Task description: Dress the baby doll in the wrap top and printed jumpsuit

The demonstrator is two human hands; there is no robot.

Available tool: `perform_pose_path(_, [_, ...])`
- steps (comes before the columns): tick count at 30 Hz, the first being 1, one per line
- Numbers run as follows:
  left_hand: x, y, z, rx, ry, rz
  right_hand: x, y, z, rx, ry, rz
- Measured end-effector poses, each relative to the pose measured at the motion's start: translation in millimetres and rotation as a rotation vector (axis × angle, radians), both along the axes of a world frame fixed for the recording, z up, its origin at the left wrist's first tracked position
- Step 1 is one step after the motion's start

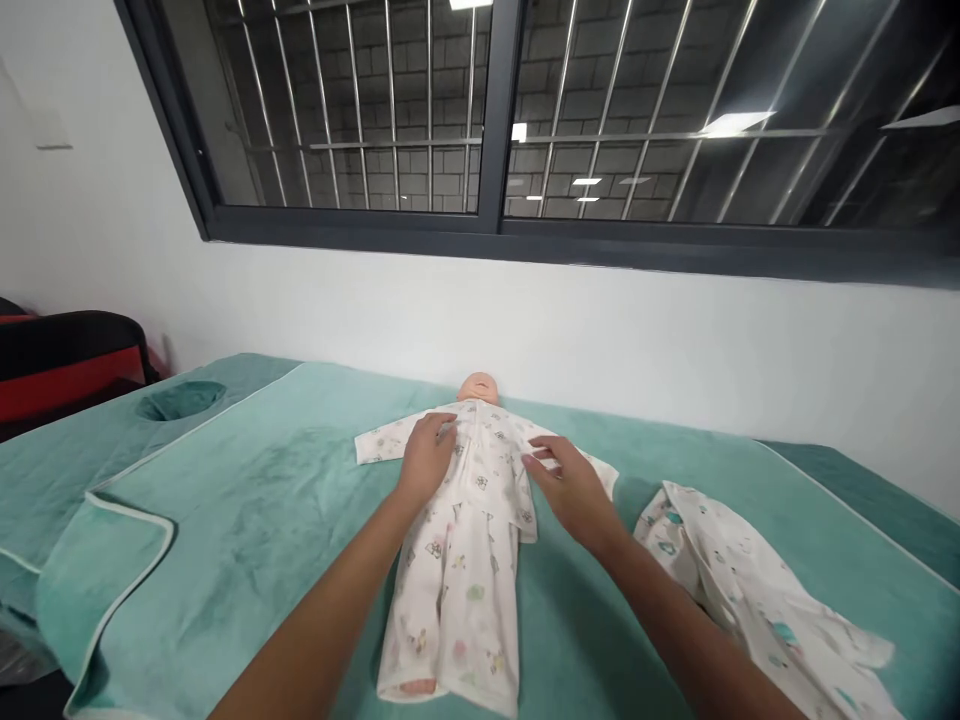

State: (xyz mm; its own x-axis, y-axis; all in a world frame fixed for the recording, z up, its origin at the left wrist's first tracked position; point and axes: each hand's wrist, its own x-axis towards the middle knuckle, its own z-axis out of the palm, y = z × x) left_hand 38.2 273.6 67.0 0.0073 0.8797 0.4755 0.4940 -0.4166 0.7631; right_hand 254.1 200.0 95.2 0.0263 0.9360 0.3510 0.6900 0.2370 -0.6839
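Red-and-black object (82,365), one: far left of the doll, use unclear on my feed. Green cover (247,520), beneath the doll. Left hand (427,460), one: at the doll's chest; I cannot tell whether its fingers grip. Doll (478,387), one: lying in one white top (481,475) and one pair of trousers (457,600). Dressing, I judge, nearly done; straightening likely left, fastening unclear. Right hand (574,490), one: right of the doll's chest, thumb and fingers apart. Loose garment (742,580), one: farther right of the doll, unworn.

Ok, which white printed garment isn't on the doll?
The teal-spotted garment, lying loose to the right of the right hand; the top and trousers are both on the doll.
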Motion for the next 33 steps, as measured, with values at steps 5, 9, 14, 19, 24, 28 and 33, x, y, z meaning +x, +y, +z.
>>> perform_pose_path(5, [18.6,68.5,-3.1,-0.004,0.042,-0.112,-56.4,105.8,-4.9,-0.068,-0.180,-0.134])
perform_pose_path(9, [20.5,88.6,-19.4,0.004,0.164,-0.143,-64.5,143.6,-16.5,-0.221,-0.208,-0.158])
perform_pose_path(14, [16.9,87.9,-17.7,-0.050,0.297,-0.161,-60.8,150.5,-28.7,-0.198,-0.101,-0.168])
perform_pose_path(19, [16.1,86.5,-13.3,-0.101,0.277,-0.163,-61.2,150.2,-28.0,-0.176,-0.054,-0.152])
perform_pose_path(24, [16.0,84.7,-13.1,-0.128,0.292,-0.162,-55.2,152.5,-28.0,-0.105,-0.044,-0.087])
perform_pose_path(28, [16.2,84.8,-12.6,-0.116,0.342,-0.167,-47.7,160.6,-34.6,-0.083,0.125,-0.040])
perform_pose_path(33, [16.7,86.9,-14.2,-0.097,0.361,-0.174,-48.1,166.6,-42.0,-0.085,0.253,-0.182])
